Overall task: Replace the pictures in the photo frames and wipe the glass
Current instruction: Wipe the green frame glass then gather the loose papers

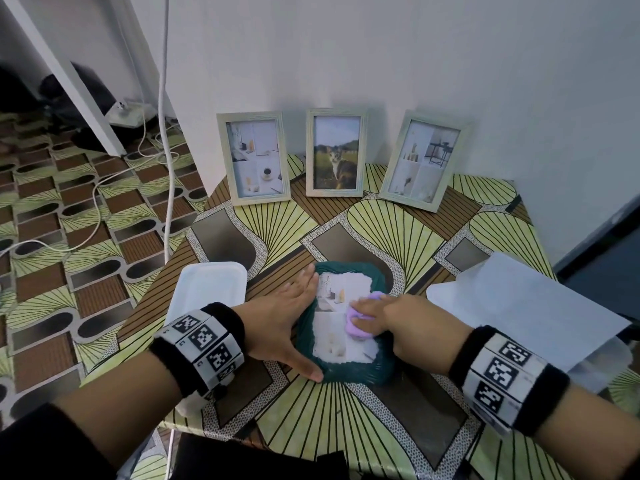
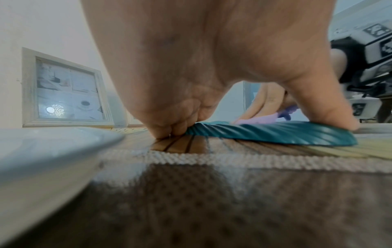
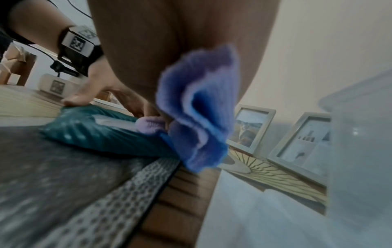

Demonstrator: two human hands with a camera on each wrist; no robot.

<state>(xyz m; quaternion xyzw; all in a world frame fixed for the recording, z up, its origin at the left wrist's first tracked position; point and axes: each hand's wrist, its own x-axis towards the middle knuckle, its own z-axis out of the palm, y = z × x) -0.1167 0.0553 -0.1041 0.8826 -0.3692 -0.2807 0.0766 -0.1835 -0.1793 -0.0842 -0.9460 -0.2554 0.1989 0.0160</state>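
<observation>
Patterned green-and-brown table [image 1: 381, 237] shoved against a white wall; three pale wooden frames [image 1: 334, 152] stand leaning along the back, cat photo in the middle one. Closer in, a teal frame [image 1: 377, 282] lies flat, glass up, with a collage picture inside. Left hand [image 1: 280, 320] is spread flat, fingers straight, thumb and fingers bracing the frame's left edge and near corner; so it's pressing, not grabbing. Right hand [image 1: 391, 317] is bunched around a purple cloth [image 1: 358, 329], pushing it onto the glass near the right side. White tray [image 1: 207, 282] sits just left of the frame; white paper [image 1: 519, 306] and a clear plastic tub [image 3: 360, 142] off to the right.
</observation>
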